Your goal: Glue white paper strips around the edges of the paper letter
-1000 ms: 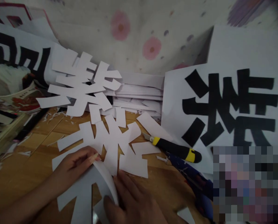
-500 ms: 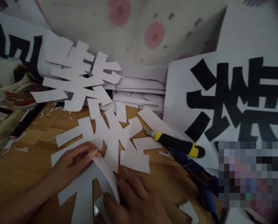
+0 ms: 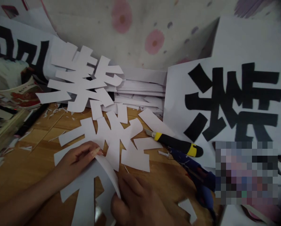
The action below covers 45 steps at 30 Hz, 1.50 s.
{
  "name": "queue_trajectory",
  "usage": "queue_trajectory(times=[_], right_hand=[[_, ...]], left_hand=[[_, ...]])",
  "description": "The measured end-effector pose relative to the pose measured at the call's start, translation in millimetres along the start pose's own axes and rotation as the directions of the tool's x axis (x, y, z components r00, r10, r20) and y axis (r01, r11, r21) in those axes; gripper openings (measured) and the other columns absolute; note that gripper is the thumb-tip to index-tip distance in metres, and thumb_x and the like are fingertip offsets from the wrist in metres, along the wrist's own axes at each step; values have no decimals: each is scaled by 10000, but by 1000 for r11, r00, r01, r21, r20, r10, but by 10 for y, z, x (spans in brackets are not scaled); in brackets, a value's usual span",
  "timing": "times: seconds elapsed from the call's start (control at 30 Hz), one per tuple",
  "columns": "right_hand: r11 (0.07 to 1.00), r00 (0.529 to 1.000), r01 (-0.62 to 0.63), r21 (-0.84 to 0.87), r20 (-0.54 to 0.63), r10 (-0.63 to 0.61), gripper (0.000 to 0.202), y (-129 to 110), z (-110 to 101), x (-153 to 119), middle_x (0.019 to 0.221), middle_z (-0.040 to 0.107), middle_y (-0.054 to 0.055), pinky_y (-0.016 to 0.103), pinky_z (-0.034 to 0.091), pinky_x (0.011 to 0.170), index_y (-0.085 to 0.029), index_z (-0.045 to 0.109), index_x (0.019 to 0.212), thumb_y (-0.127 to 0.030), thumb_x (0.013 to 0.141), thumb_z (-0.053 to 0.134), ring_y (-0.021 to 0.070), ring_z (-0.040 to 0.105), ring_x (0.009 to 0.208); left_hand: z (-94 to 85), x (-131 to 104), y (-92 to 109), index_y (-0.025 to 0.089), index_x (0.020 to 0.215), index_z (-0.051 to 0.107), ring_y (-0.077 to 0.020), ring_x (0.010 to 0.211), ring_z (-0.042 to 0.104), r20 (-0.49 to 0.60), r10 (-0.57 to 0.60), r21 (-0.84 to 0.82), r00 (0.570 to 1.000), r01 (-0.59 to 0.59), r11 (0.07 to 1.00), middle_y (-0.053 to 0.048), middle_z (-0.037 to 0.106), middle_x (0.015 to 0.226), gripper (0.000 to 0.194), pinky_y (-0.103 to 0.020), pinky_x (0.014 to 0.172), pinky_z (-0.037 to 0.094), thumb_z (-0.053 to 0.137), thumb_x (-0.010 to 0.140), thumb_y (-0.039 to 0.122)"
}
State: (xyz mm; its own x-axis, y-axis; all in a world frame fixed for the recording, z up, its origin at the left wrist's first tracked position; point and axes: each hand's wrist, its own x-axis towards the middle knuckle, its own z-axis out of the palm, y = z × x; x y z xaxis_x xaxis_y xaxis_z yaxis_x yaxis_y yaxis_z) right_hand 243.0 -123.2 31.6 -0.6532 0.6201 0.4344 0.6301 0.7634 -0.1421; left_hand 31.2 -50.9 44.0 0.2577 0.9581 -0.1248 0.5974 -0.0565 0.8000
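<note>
A narrow curved white strip stands on edge along a white cut-out character low in the view. My left hand pinches the strip's upper end between thumb and fingers. At the lower end my right hand has thumb and bent fingers closed around the strip; part of it is hidden there. Just beyond both hands, another white cut-out lies flat on the wooden table.
A yellow-and-black utility knife rests beside a dark blue glue gun on the right. Behind are a stack of white board, a leaning cut-out and a sheet with black lettering. A printed paper bowl stands left.
The view has shifted slightly. My right thumb has moved a little rightward against the strip, while my left hand keeps its pinch at the upper end.
</note>
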Motion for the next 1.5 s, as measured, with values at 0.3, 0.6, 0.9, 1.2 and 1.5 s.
queue_trajectory(times=[0.3, 0.6, 0.9, 1.2, 1.5], right_hand=[[999, 993, 42, 28, 112, -44, 100, 43, -25, 11, 715, 588, 35, 218, 448, 469, -221, 479, 708, -144, 728, 540, 193, 567, 754], [997, 960, 36, 73, 274, -55, 71, 69, -159, 16, 920, 616, 60, 302, 498, 780, -198, 503, 780, -151, 808, 548, 213, 517, 1004], [998, 978, 44, 53, 203, -54, 141, 51, -118, -19, 971, 614, 93, 329, 495, 788, -171, 500, 822, -74, 862, 407, 236, 470, 1079], [993, 972, 38, 113, 227, -63, 150, 61, -112, -51, 813, 593, 68, 316, 469, 826, -177, 483, 820, -96, 885, 374, 221, 476, 1065], [996, 946, -34, 86, 325, 5, 171, 7, -176, 6, 903, 592, 87, 296, 486, 749, -190, 486, 833, -74, 869, 366, 216, 508, 1009]], left_hand=[[-10, -24, -62, 226, 841, 620, -171, 857, 568, 45, 23, -10, 999, -23, 1000, -7, 624, 892, 304, -218, 695, 457, 407, 846, 443], [-26, -58, -66, 198, 961, 530, -176, 858, 536, 172, 173, -122, 970, -154, 981, -35, 565, 914, 276, -277, 732, 440, 539, 780, 405], [80, -144, 49, 191, 916, 462, -230, 856, 486, 129, 156, 255, 979, -185, 949, -27, 476, 922, 629, -347, 717, 415, 795, 450, 453], [131, -130, -28, 199, 876, 438, -248, 889, 474, 78, 257, 209, 963, -268, 941, -23, 465, 907, 637, -368, 733, 412, 819, 419, 427], [165, -116, -78, 200, 839, 416, -270, 888, 469, 69, 296, 217, 953, -304, 928, -43, 457, 901, 639, -386, 725, 415, 838, 405, 405]])
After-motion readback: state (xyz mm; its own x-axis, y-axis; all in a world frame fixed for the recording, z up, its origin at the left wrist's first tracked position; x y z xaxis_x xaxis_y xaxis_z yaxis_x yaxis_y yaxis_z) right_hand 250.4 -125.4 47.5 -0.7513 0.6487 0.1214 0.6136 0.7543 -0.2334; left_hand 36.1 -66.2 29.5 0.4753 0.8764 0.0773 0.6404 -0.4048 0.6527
